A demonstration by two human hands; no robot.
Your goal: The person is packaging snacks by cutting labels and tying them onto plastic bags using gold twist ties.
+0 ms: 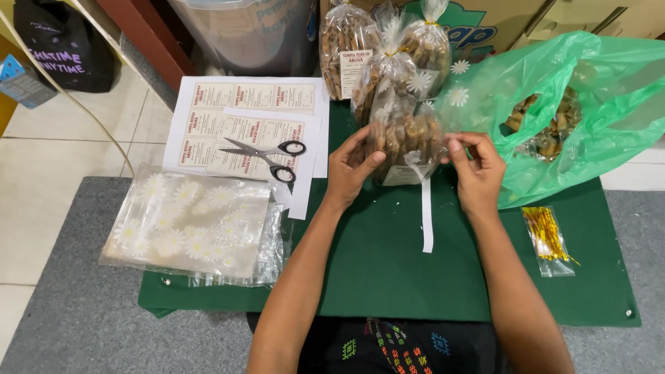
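Note:
A clear cellophane bag of brown snacks, printed with white daisies, stands on the green table. My left hand holds its left side. My right hand pinches at its right side, fingers closed on the wrapper or a small piece I cannot make out. A white paper strip hangs from the bag's front down onto the table.
Filled, tied snack bags stand behind. A green plastic bag with loose snacks lies right. Black scissors rest on label sheets. Empty daisy bags lie left; gold twist ties in a packet lie right.

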